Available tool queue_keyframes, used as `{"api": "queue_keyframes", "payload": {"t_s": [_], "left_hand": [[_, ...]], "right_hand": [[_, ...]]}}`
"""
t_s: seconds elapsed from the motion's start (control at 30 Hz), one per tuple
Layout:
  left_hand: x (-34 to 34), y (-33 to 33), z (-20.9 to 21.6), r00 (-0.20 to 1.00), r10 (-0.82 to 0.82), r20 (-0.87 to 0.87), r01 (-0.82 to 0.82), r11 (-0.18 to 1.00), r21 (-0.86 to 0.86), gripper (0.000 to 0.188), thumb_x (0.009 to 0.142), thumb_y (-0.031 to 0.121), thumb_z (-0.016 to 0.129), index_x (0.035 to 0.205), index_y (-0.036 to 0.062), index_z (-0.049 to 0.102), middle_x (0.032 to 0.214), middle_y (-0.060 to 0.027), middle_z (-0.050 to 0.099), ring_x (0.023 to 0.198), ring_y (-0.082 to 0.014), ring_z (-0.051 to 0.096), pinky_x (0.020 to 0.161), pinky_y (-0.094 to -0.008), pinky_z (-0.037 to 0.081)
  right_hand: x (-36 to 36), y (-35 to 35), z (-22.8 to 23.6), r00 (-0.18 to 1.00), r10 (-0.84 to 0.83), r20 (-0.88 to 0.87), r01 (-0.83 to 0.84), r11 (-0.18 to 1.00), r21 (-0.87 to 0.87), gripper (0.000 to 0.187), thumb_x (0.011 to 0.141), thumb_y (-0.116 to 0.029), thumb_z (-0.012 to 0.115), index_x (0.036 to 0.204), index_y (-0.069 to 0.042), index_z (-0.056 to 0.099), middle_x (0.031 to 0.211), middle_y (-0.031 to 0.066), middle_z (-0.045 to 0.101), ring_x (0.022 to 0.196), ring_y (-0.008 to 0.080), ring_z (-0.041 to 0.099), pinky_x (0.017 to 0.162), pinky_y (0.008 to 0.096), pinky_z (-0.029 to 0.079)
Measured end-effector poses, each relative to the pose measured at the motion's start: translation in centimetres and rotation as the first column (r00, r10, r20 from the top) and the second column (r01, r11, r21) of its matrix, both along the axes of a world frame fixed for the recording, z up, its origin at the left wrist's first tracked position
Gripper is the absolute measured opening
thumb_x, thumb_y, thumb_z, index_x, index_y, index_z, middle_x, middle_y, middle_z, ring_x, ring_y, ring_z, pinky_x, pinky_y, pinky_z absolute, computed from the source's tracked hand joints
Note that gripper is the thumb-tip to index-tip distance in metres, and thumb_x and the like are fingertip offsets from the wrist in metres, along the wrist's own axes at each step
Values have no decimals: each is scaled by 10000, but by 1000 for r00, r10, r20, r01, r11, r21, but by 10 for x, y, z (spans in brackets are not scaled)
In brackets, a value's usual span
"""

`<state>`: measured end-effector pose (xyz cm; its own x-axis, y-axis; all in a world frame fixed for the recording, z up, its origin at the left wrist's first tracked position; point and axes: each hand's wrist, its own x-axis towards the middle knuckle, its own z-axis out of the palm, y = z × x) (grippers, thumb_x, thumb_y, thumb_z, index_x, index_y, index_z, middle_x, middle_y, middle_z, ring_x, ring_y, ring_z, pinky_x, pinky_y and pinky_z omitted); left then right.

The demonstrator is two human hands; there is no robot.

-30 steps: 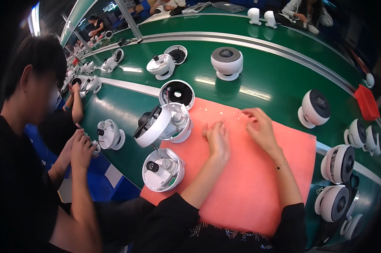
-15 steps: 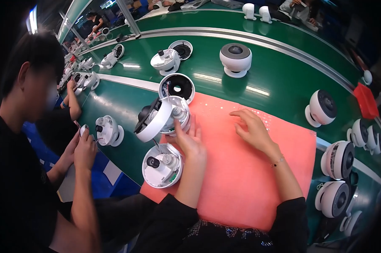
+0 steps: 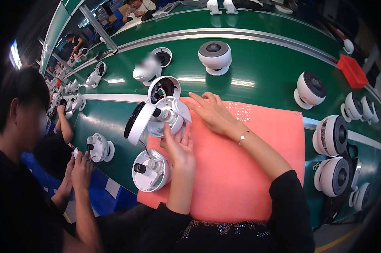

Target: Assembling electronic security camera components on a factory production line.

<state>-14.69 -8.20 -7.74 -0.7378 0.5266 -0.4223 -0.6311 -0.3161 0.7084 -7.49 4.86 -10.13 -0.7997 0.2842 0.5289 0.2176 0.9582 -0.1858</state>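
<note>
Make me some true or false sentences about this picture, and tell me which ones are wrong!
1. The camera wearer's left hand is at the edge of an open white housing. True.
2. The mat under the wearer's hands is blue. False: the mat is salmon pink.
3. A bracelet is on the wearer's left wrist. False: the bracelet is on the right wrist.
4. A closed white and grey device stands on the green surface beyond the mat. True.
5. The wearer's right hand is inside the red bin. False: the right hand is over the mat, and the bin is far to its right.
</note>
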Motion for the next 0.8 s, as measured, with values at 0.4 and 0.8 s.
{"api": "queue_keyframes", "payload": {"t_s": [0.4, 0.8], "left_hand": [[-27, -43, 32, 967, -212, 143, 200, 975, 94, 619, 822, 454, 533, 1243, 54, 318, 1218, -137, 438, 1077, -199, 512, 655, -220, 439], [-34, -70, 14, 925, -283, 255, 263, 959, 110, 499, 847, 389, 522, 1215, 94, 356, 1143, -122, 505, 1022, -205, 541, 674, -239, 436]], "right_hand": [[-47, -6, 2, 991, -54, -122, 75, 983, 170, 545, 723, -22, 534, 1228, -206, 444, 1234, 72, 380, 998, 300, 376, 897, 382, 339], [-5, -7, -6, 988, 123, -94, -84, 937, 339, 263, 602, -68, 652, 848, -134, 585, 1133, 55, 427, 981, 268, 346, 842, 438, 378]]}}
